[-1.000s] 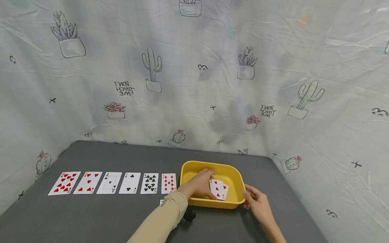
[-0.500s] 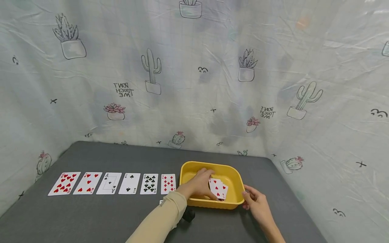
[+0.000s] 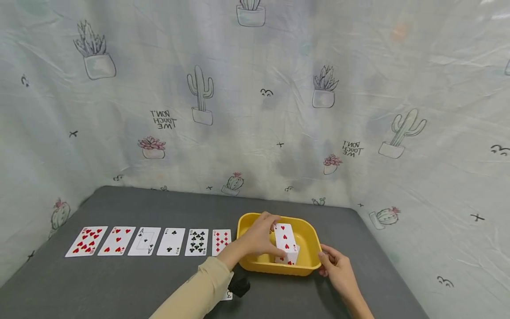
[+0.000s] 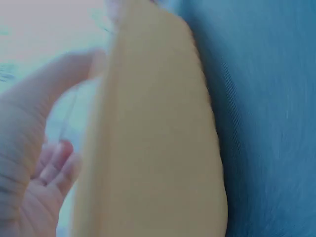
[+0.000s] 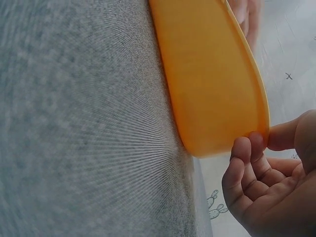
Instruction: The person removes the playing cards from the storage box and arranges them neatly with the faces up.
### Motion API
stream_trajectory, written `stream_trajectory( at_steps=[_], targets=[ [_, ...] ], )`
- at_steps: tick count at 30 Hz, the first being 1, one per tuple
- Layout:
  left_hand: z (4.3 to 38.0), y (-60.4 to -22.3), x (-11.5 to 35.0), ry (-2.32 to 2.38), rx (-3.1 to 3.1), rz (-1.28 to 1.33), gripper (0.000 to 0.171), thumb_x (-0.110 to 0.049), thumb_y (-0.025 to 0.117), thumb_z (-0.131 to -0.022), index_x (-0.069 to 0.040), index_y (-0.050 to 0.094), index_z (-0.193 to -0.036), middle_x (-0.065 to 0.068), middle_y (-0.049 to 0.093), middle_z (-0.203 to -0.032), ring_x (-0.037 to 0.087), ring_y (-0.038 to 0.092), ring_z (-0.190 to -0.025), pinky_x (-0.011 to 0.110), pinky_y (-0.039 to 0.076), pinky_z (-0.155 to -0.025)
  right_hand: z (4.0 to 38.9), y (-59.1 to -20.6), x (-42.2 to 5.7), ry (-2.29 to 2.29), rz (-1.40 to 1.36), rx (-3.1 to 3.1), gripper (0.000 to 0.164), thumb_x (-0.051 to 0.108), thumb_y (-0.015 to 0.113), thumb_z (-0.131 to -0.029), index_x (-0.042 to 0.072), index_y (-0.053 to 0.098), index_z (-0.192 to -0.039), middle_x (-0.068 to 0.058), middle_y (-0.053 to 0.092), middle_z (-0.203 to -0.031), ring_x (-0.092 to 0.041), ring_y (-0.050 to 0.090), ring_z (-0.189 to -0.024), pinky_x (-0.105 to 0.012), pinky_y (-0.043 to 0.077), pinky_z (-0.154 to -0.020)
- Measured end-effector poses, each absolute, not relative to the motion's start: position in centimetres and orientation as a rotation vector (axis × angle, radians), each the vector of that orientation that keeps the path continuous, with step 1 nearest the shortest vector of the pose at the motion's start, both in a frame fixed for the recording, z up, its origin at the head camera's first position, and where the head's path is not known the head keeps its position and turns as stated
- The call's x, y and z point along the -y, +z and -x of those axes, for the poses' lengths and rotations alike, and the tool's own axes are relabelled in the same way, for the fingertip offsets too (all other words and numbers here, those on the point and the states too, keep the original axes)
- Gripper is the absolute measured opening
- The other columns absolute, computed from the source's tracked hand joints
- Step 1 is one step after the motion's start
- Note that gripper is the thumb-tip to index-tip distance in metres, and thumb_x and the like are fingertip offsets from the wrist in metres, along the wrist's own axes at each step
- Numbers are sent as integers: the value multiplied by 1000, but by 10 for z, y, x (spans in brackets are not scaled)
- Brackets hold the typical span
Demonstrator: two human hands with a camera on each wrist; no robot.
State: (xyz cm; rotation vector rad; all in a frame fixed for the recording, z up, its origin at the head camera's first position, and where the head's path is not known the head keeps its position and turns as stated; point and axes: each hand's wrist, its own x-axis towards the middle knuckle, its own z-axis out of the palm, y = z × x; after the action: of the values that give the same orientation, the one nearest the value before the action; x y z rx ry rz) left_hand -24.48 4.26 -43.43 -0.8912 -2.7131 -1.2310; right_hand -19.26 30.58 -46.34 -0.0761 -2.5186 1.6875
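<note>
A yellow plastic basket (image 3: 279, 268) stands on the dark table. Over it, my left hand (image 3: 256, 237) holds a hearts playing card (image 3: 284, 237) by its edges, thumb at the near end and fingers at the far end. Beneath, partly covered, lies another heart card (image 3: 292, 258) inside the basket. My right hand (image 3: 338, 266) pinches the basket's right rim; the right wrist view shows thumb and fingers (image 5: 241, 157) on either side of it. The left wrist view is blurred: the basket wall (image 4: 158, 128) fills much of it, and the held card cannot be made out.
Left of the basket several face-up cards lie in a row, including an ace of clubs (image 3: 144, 241) and a diamonds card (image 3: 221, 241). A card marked 3 (image 3: 228, 296) shows partly under the left forearm, beside a black wrist device (image 3: 240, 285). A patterned curtain (image 3: 255, 133) hangs behind.
My left hand has risen slightly inside the basket, lifting a hearts card off the others. The right hand stays at the rim. The card marked 3 shows more beneath the forearm.
</note>
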Motion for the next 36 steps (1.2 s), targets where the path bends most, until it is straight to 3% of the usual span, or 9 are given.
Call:
stream_trajectory(
  at_steps=[6, 11, 19, 24, 31, 36],
  targets=[
    [196, -419, -5, -1346, 2590, 847, 95, -34, 93, -67, -8, 44, -144, -2, 44, -121, 16, 47, -101, 26, 45, -84, 191, -466, -303, 1688, 86, 2518, 37, 13, 58, -101, -6, 55, -133, -15, 62, -78, -24, 58, -63, -30, 51, -56],
    [158, -425, 40, -1447, 2537, 696, 96, -33, 94, -63, -10, 46, -142, -3, 46, -124, 17, 52, -101, 36, 48, -89, 189, -464, -302, 1675, 83, 2523, 38, 11, 58, -101, -5, 54, -135, -16, 61, -78, -23, 58, -62, -30, 51, -56],
    [114, -442, 107, -1151, 2664, 477, 98, -29, 97, -53, -11, 50, -138, -2, 48, -123, 18, 50, -105, 41, 48, -88, 186, -460, -301, 1652, 75, 2543, 38, 10, 57, -101, -6, 54, -135, -16, 62, -78, -23, 58, -61, -31, 52, -56],
    [102, -453, 134, -1031, 2634, 397, 99, -32, 98, -47, -12, 56, -134, -8, 50, -119, 16, 47, -110, 47, 46, -90, 189, -459, -303, 1639, 59, 2532, 37, 9, 57, -100, -5, 55, -135, -16, 62, -77, -22, 58, -60, -30, 51, -56],
    [102, -470, 151, -984, 2625, 399, 99, -38, 97, -48, -13, 56, -134, -8, 54, -120, 17, 44, -112, 45, 45, -89, 193, -460, -306, 1649, 28, 2540, 39, 12, 57, -101, -4, 53, -137, -17, 63, -82, -22, 59, -62, -33, 52, -57],
    [105, -478, 156, -1022, 2651, 400, 101, -40, 97, -48, -16, 55, -136, -14, 57, -116, 15, 41, -110, 46, 43, -87, 190, -459, -306, 1643, 53, 2547, 39, 12, 57, -101, -4, 54, -136, -15, 63, -81, -23, 59, -62, -33, 52, -57]
  ],
)
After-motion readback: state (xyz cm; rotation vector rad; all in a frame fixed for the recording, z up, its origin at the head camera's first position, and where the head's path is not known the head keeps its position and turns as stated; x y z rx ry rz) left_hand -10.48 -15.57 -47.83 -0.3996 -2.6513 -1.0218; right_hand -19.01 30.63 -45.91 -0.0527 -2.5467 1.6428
